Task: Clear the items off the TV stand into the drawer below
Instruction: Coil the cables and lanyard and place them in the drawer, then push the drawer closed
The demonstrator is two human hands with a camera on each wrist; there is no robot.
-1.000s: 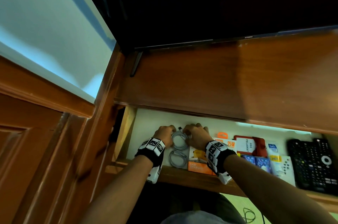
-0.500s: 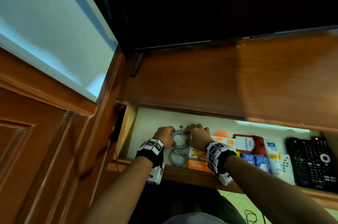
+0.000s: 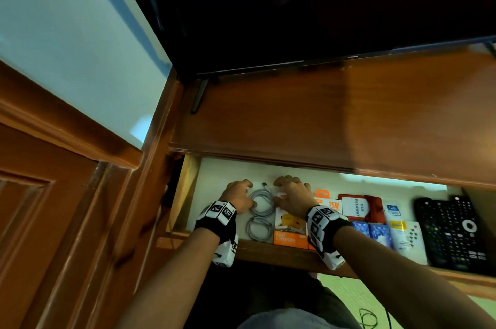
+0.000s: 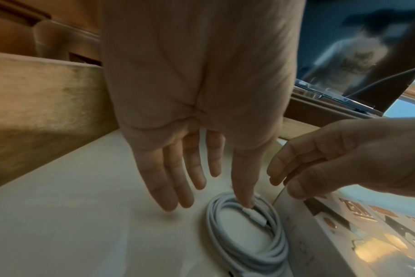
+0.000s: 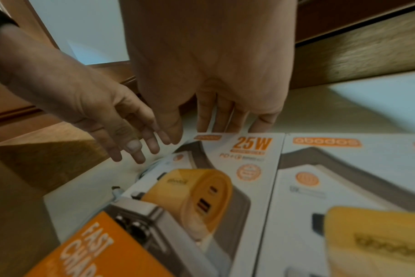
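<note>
The drawer (image 3: 281, 253) under the TV stand top (image 3: 322, 119) is pulled out. Two coiled white cables lie at its left end, one (image 3: 261, 201) behind the other (image 3: 259, 229). My left hand (image 3: 243, 189) hovers at the left of the rear coil (image 4: 244, 234), fingers straight (image 4: 173, 187), thumb tip touching the cable's plug. My right hand (image 3: 288, 191) is at the coil's right, fingers relaxed (image 5: 216, 121) at the far edge of an orange-and-white charger box (image 5: 225, 178). Neither hand holds anything.
Right of the cables the drawer holds a second charger box (image 5: 344, 178), a red card holder (image 3: 359, 206), blue packets (image 3: 373, 232), a white packet (image 3: 405, 234) and a black remote (image 3: 453, 229). The TV (image 3: 295, 6) stands on the wooden top. A wooden cabinet (image 3: 53, 221) is on the left.
Both hands were pressed together on the rear coil; now they have drawn slightly apart with fingers loosened, and the coil lies uncovered between them.
</note>
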